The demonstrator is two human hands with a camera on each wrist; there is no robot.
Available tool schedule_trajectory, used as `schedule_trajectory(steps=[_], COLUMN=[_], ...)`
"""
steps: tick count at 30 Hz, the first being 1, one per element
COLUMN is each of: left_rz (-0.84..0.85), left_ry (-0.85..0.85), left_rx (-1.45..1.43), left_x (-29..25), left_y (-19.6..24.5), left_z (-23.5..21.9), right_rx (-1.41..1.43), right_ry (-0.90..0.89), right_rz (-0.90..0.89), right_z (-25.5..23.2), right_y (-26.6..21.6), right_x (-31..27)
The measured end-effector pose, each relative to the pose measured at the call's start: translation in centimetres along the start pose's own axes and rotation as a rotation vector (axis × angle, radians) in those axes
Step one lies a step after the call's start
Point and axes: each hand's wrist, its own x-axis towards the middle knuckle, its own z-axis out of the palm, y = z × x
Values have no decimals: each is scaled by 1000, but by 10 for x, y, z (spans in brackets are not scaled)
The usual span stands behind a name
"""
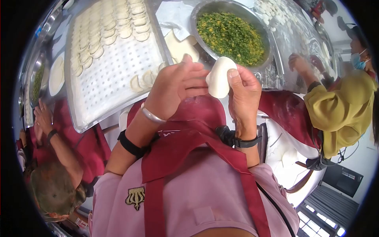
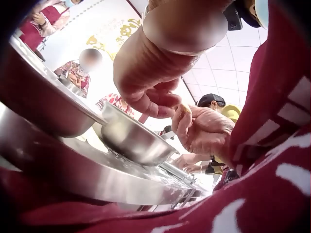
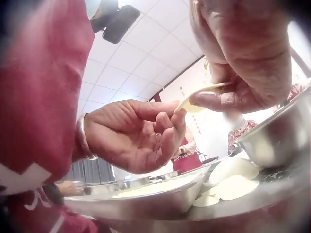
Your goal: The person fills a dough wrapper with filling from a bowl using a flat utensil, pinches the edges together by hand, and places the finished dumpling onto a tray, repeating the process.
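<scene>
A white folded dumpling (image 1: pixel 219 76) is held up between both hands over my red apron. My left hand (image 1: pixel 178 85) curls its fingers against the dumpling's left edge and pinches it. My right hand (image 1: pixel 241 93) grips the right side, thumb pressed on the dough. In the right wrist view the thin dough edge (image 3: pixel 197 99) shows pinched between the right hand's fingertips (image 3: pixel 216 99) and the left hand (image 3: pixel 138 133). In the left wrist view both hands meet, left hand (image 2: pixel 150 82) above, right hand (image 2: pixel 204 128) below; the dumpling is hidden there.
A metal bowl of green and yellow filling (image 1: pixel 231 33) stands just beyond the hands. A perforated tray (image 1: pixel 118 71) with several rows of finished dumplings lies to the left. Round wrappers (image 1: pixel 179 45) lie between them. Other people work at left and right (image 1: pixel 339 106).
</scene>
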Motion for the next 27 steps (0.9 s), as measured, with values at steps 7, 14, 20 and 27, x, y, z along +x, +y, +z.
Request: schedule_trajectory(steps=[7,14,20,27], left_rz=[22,21,26,5], left_ry=[-292,-157,-123,-111], left_rx=[281,55,43,4], left_x=[21,26,29,30], left_y=[-20,-22,-23,-20], left_z=[2,-5,-2,-2], right_rx=[-513,-931,-844,-988], right_ry=[0,246,-43,-37], right_rz=[-108,-448,-355,-467], right_z=[-21,-85,-56,-36], right_y=[-21,-21,-14,-11], right_x=[1,20,26,60])
